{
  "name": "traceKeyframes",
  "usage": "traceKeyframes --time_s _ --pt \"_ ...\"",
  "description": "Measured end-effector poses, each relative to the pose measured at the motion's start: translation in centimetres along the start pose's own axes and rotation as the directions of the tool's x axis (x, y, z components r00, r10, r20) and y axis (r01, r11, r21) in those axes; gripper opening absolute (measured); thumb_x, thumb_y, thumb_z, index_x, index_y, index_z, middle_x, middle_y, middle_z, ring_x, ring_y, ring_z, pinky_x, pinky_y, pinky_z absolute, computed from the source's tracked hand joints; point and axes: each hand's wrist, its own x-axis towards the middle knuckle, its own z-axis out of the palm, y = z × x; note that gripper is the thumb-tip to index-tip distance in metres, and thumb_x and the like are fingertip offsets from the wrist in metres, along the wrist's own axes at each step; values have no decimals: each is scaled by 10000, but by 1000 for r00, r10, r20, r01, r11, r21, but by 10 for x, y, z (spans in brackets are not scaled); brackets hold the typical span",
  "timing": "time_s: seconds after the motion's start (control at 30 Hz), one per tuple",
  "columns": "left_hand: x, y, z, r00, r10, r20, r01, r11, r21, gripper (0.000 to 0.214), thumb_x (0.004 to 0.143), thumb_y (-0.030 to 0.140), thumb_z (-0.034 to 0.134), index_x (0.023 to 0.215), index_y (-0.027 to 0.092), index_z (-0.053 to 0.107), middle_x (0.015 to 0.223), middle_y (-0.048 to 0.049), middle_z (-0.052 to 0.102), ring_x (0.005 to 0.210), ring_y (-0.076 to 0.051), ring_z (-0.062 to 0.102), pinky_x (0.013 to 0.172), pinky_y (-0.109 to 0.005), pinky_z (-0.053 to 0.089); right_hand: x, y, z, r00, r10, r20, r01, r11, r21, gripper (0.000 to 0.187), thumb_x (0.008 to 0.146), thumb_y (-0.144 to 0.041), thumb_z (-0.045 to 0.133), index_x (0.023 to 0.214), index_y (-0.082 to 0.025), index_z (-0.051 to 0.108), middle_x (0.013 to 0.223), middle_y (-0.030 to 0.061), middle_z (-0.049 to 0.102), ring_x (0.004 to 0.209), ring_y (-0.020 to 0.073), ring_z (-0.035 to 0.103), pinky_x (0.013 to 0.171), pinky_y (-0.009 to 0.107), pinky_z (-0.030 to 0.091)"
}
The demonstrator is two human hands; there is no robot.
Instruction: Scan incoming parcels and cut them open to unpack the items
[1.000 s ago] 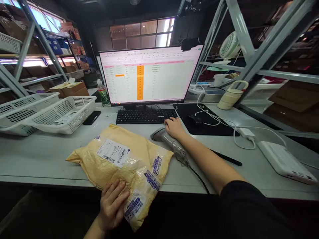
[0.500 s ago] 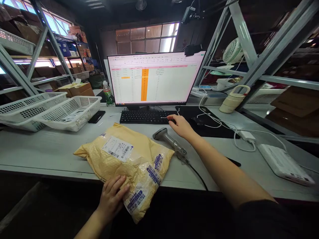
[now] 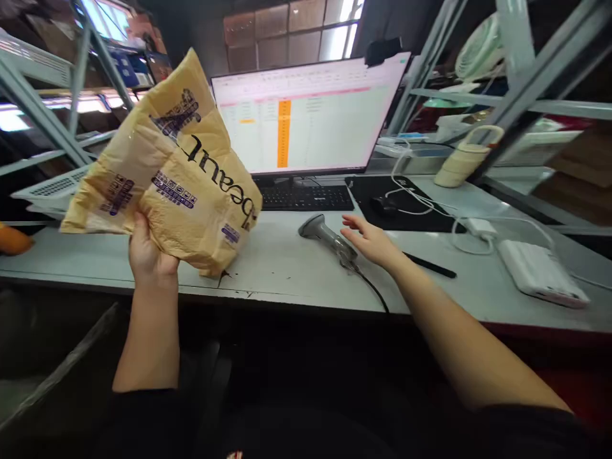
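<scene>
My left hand (image 3: 147,253) grips the lower edge of a yellow padded mailer (image 3: 165,172) and holds it up above the front of the grey table (image 3: 282,264), its printed back facing me. My right hand (image 3: 371,241) hovers open, fingers spread, just right of a grey barcode scanner (image 3: 326,235) that lies on the table with its cable running off the front edge.
A monitor (image 3: 306,115) showing a spreadsheet stands behind a black keyboard (image 3: 306,197). A mouse (image 3: 382,205) sits on a black mat, with a pen (image 3: 429,266), white cables and a white box (image 3: 540,273) to the right. White baskets (image 3: 52,188) and metal shelving stand at the left.
My left hand has lifted the mailer off the table and flipped it so its back shows. My right hand has drawn back from the keyboard to beside the scanner.
</scene>
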Motion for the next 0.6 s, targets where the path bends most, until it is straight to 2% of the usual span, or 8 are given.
traceKeyframes --time_s 0.1,0.17,0.27,0.33,0.37,0.47,0.53,0.6 --pt "0 11 -7 977 -214 -28 209 971 -117 450 1056 518 407 1177 185 684 1174 -111 761 1320 -253 616 1162 -483 487 -5 -18 1 988 -141 -57 144 988 60 628 952 -541 536 1471 -187 538 1417 162 640 1324 357 591 1113 573 464" --pt "-8 8 -14 958 -285 -40 276 950 -145 439 1048 509 438 1158 175 700 1133 -113 775 1316 -262 624 1167 -495 479 -8 -37 12 966 -251 -64 257 959 123 691 944 -608 548 1520 -232 481 1503 147 574 1388 357 537 1153 585 425" --pt "-19 4 -19 937 -348 34 349 927 -141 428 1023 519 504 1150 169 714 1140 -120 777 1306 -280 636 1151 -508 490 -6 -69 36 935 -352 -47 353 908 227 903 843 -665 680 1586 -249 379 1615 147 444 1489 360 415 1219 591 334" --pt "-24 6 -18 929 -361 83 369 921 -122 428 1007 533 536 1149 172 718 1158 -123 774 1293 -291 646 1131 -511 507 -1 -88 51 927 -373 26 340 872 353 984 739 -679 771 1543 -224 434 1538 162 531 1422 373 490 1183 584 387" --pt "-25 8 -18 929 -358 96 368 923 -112 431 999 540 549 1150 174 719 1163 -124 773 1286 -295 651 1121 -509 516 1 -96 57 925 -370 86 300 852 430 932 709 -686 786 1464 -209 521 1431 158 621 1327 371 574 1125 567 455" --pt "-26 12 -18 950 -306 56 311 944 -108 425 984 539 571 1153 177 715 1193 -123 764 1258 -292 667 1092 -486 543 5 -115 59 935 -312 171 151 783 603 592 744 -696 739 1069 -202 706 1027 83 749 951 297 707 855 445 597" --pt "-23 11 -24 978 -202 -43 196 974 -118 371 952 485 630 1153 183 706 1233 -112 749 1234 -270 677 1084 -446 548 6 -125 51 967 -250 47 163 750 640 459 782 -664 722 895 -219 702 895 44 724 841 249 691 764 379 590" --pt "-19 8 -33 983 16 -185 -31 996 -79 357 850 388 750 1139 187 690 1250 -96 737 1206 -233 685 1090 -382 536 7 -134 38 970 -221 -99 232 730 643 398 794 -628 733 866 -238 699 878 29 709 844 235 685 754 355 581"
